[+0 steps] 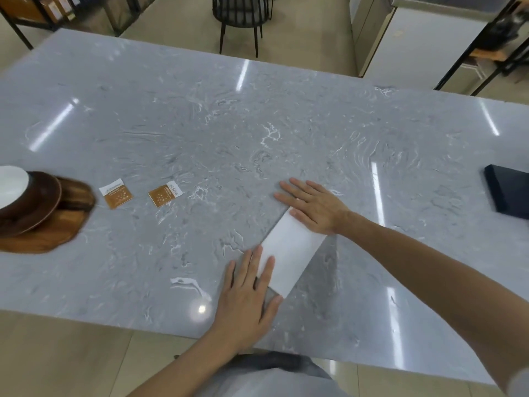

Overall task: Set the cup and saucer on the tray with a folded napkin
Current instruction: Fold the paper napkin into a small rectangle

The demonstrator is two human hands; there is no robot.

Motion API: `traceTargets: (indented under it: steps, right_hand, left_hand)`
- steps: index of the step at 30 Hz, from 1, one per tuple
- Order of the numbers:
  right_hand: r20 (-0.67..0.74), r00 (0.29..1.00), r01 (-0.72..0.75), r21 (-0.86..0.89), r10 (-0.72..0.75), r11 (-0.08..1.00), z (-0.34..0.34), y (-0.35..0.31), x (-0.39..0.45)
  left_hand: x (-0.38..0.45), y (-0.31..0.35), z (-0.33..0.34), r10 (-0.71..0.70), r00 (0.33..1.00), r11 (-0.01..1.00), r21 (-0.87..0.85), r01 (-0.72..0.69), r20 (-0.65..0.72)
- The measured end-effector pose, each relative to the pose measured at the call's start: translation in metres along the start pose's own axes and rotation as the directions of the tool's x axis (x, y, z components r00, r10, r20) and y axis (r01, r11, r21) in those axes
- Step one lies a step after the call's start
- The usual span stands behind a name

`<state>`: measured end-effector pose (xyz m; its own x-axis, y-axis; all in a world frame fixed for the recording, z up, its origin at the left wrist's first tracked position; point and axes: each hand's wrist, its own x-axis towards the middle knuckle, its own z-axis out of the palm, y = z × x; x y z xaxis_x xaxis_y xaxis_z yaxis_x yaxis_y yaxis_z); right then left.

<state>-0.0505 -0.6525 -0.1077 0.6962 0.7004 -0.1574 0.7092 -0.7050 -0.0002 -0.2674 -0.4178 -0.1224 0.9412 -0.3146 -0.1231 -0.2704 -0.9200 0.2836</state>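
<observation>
A white napkin (pixel 289 255) lies folded into a long strip on the grey marble table (pixel 200 124), angled from near left to far right. My left hand (pixel 246 293) presses flat on its near end, fingers spread. My right hand (pixel 312 206) lies flat on its far end. At the far left edge a wooden tray (pixel 54 227) carries a dark brown saucer (pixel 43 202) with a white cup (pixel 13 186) on it, partly cut off by the frame.
Two orange-and-white sachets (pixel 116 194) (pixel 165 194) lie on the table right of the tray. A dark flat box (pixel 508 193) sits at the right edge. A black chair (pixel 242 15) and shelving stand beyond the table's far side.
</observation>
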Motion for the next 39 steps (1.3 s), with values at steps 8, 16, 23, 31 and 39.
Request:
traceTargets:
  steps: [8,16,23,31,39]
  right_hand:
    - [-0.326,0.72,-0.469,0.424,0.613,0.775,0.003,-0.092,-0.075]
    - [-0.28,0.822,-0.279,0.563,0.497,0.778,0.023,-0.183,-0.162]
    - [-0.475,0.785,-0.254,0.339,0.398,0.906,0.028,-0.193,-0.165]
    - [-0.419,0.726,-0.317,0.5,0.545,0.806,0.002,-0.197,-0.16]
    - [-0.377,0.633,-0.258,0.721,0.676,0.644,-0.008,-0.192,-0.154]
  left_hand:
    - [0.018,-0.028,-0.033,0.283,0.959,0.959,0.024,-0.283,-0.019]
    - [0.043,-0.057,-0.044,0.563,0.826,0.826,-0.009,-0.563,-0.01]
    - [0.054,-0.053,-0.041,0.796,0.601,0.605,0.123,-0.787,-0.071]
    - [0.06,-0.055,-0.042,0.797,0.596,0.602,0.046,-0.797,-0.099]
    - [0.071,-0.044,-0.047,0.547,0.803,0.725,-0.346,-0.596,-0.237]
